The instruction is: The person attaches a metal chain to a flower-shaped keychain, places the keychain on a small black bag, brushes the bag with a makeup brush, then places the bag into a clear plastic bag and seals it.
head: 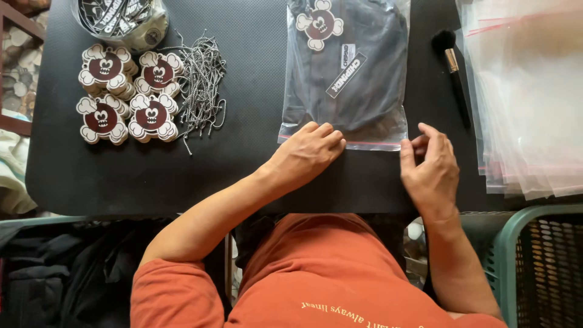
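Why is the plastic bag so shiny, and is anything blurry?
Head view: daylight glares softly off the clear bag and the stack of empty bags, washing that stack pale; the left hand and right hand look sharp, and the black mat stays dull.

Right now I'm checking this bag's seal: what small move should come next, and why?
Probably slide the left hand rightward along the clear bag's near edge toward the right hand: the left presses that edge near its middle, and the right pinches its corner.

Clear plastic bag [346, 73] | holds folded black garment, skull-shaped tag, dark label | lies flat on black mat | bottom sealed edge toward the person, under hands.
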